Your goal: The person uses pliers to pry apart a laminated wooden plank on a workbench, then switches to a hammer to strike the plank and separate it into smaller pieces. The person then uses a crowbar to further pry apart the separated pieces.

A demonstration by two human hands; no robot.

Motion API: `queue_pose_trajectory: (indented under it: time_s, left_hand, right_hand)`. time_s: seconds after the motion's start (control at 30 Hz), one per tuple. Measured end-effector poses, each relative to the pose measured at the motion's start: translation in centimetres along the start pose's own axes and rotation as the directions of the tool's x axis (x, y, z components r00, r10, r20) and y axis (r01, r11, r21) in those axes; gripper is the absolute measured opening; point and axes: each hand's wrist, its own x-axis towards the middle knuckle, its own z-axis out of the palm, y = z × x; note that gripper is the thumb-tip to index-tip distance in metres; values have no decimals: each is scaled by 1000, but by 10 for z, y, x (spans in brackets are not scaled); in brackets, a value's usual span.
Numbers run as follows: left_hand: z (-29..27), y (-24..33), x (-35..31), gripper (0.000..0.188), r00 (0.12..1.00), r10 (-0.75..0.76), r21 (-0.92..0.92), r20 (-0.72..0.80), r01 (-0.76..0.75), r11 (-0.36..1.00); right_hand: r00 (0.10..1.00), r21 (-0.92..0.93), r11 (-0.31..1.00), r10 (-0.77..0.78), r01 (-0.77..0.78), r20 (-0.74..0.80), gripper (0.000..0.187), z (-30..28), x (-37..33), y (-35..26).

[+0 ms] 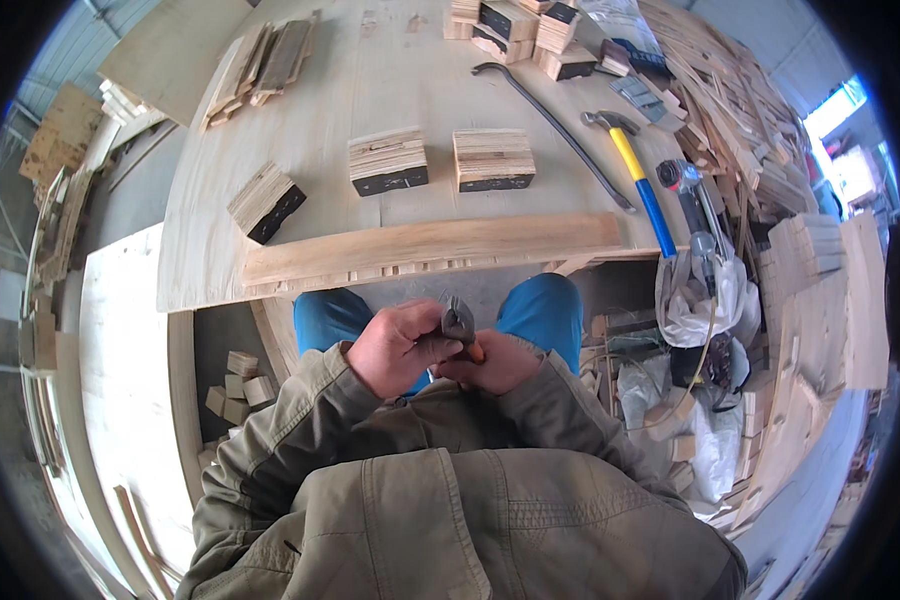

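Plywood surface (370, 90) sits ahead, while a small grey tool (458, 322) is clasped tight in both hands' grip, left hand (400, 348) and right hand (498, 362), probably best kept low and steady.

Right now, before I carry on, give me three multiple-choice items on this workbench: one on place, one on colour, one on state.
1. Where does the hammer lie?
A. right part of the pale plywood table
B. floor
C. lap

2. Its handle colours?
A. red
B. yellow and blue
C. green

3. What are the left hand and right hand doing?
A. resting apart
B. pressing the long wooden plank
C. together gripping a small grey metal tool

A: it lies beside the black pry bar. B: yellow upper, blue lower. C: fingers wrap it above the knees.
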Motion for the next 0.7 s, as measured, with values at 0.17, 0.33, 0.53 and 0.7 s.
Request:
queue_pose_trajectory:
  time_s: [0.17, 0.33, 0.53, 0.7]
  left_hand:
    - [-27, -1, 26, 42, 986, -30, 286, -164, 77, 955]
    - [-109, -3, 67, 79, 906, 209, 704, -368, 125, 699]
    - [-162, -16, 115, 109, 912, 148, 836, -383, 274, 475]
    - [-178, -41, 152, 115, 928, 18, 842, -371, 329, 428]
  right_hand:
    - [986, 320, 937, 161, -138, -46, 23, 2, 4, 19]
    - [985, 315, 948, 100, -52, -138, 24, -10, 8, 35]
    - [991, 373, 928, 69, -22, -113, 28, -20, 6, 37]
    - [990, 392, 918, 107, -63, -91, 32, -27, 5, 39]
